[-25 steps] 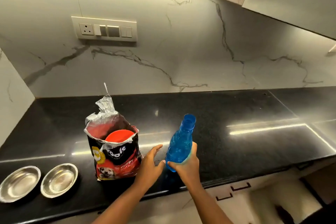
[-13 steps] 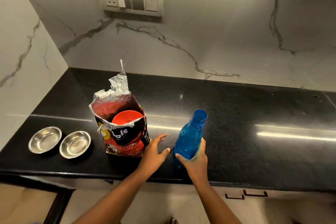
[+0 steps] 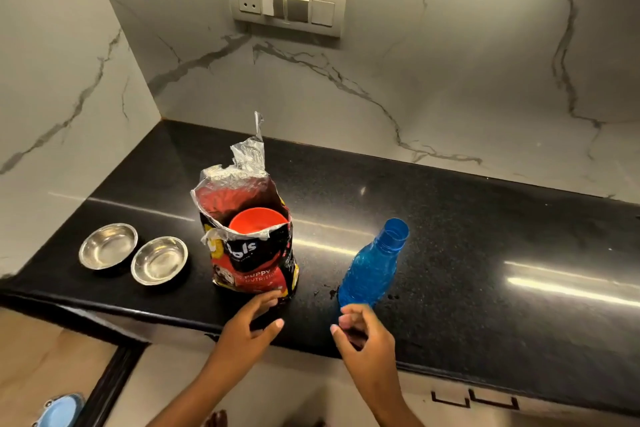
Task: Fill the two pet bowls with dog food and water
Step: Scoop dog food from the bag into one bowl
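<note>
Though neither bowl holds anything yet, every item for the job stands on the black counter (image 3: 450, 253).

Item, blue bottle (image 3: 372, 270): translucent ribbed plastic, uncapped, upright near the front edge, right of the bag. Likely light and a little yielding under pressure; the open mouth would spill if squeezed or tipped carelessly. Best taken round the broad lower body. A few dark spots on the counter beside its base may be droplets, so the surface could be slick.

Item, dog food bag (image 3: 254, 253): black and red printed film with silver foil lining, top torn open and ragged, standing upright between bowls and bottle. Soft-sided and apt to slump; hold at the sides below the tear. An orange cup (image 3: 258, 221) sits inside the mouth, rigid, probably the easier thing to lift out.

Items, left bowl (image 3: 108, 246) and right bowl (image 3: 159, 260): shallow polished steel, empty, just beside each other at the counter's left end. Light, liable to slide.

Left hand (image 3: 247, 326): fingers spread, empty, tips near the bag's base; contact cannot be confirmed.

Right hand (image 3: 363, 333): loosely curled, empty, just below the bottle's base, not gripping it.
</note>
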`<state>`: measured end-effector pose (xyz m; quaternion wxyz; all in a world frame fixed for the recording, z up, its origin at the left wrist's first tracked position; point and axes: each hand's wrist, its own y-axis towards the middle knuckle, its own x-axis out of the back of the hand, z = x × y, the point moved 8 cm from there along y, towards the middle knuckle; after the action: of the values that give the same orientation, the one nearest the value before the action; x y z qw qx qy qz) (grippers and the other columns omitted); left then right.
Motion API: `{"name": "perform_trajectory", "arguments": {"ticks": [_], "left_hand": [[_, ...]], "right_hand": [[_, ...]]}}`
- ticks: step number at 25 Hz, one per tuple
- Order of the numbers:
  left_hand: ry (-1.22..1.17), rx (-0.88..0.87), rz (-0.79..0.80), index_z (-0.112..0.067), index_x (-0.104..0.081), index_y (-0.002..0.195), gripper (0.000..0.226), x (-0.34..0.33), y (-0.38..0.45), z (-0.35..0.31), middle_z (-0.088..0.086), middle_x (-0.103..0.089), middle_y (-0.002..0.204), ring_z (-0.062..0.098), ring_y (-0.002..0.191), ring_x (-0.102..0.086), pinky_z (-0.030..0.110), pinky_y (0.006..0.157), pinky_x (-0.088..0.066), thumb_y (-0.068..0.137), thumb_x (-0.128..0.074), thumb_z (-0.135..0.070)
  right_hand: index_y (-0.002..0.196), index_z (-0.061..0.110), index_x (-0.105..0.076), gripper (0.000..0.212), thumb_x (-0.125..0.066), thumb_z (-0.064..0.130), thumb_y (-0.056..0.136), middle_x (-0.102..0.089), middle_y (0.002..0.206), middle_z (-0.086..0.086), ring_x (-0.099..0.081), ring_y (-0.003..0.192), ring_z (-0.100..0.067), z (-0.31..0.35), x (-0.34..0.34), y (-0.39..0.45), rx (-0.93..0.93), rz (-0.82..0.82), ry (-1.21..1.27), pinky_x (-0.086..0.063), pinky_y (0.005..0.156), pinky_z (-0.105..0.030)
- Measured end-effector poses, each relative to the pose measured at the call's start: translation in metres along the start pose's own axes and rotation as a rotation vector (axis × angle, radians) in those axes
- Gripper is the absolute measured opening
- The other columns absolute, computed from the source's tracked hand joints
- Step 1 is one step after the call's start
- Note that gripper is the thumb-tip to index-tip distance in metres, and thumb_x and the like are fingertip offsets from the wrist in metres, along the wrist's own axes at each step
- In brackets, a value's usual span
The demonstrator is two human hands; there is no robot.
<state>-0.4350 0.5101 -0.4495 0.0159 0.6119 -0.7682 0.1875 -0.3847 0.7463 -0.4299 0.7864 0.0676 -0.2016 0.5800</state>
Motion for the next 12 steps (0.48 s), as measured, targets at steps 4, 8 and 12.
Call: {"name": "perform_trajectory", "arguments": {"ticks": [4,8,12], "left_hand": [[-0.036,0.004,-0.049,-0.043,-0.064,0.114,0.039,0.054,-0.007,-0.007,-0.012,-0.071,0.115,0.006,0.119,-0.060,0.021,0.083,-0.056,0.085,-0.073,-0.018],[-0.030,-0.037,-0.085,-0.050,-0.067,0.102,0.034,0.108,-0.004,-0.024,-0.018,-0.074,0.107,0.008,0.105,-0.069,0.018,0.082,-0.056,0.084,-0.074,-0.021],[-0.114,-0.055,-0.093,-0.044,-0.055,0.125,0.059,0.152,0.009,-0.042,-0.011,-0.066,0.119,0.007,0.111,-0.064,0.023,0.086,-0.054,0.071,-0.079,-0.047]], "right_hand": [[0.081,0.023,-0.072,0.014,-0.079,0.012,0.083,-0.073,0.076,0.009,-0.070,0.075,-0.007,0.101,-0.013,0.007,0.183,0.003,0.027,-0.052,0.070,-0.012],[0.080,0.022,-0.073,0.008,-0.079,0.021,0.085,-0.072,0.071,0.010,-0.071,0.068,-0.009,0.199,-0.025,0.030,0.397,-0.118,0.012,-0.057,0.062,-0.020],[0.093,0.016,-0.074,0.007,-0.075,0.020,0.087,-0.071,0.088,0.004,-0.069,0.078,-0.010,0.247,-0.085,0.091,0.508,0.074,-0.432,-0.060,0.074,-0.029]]}}
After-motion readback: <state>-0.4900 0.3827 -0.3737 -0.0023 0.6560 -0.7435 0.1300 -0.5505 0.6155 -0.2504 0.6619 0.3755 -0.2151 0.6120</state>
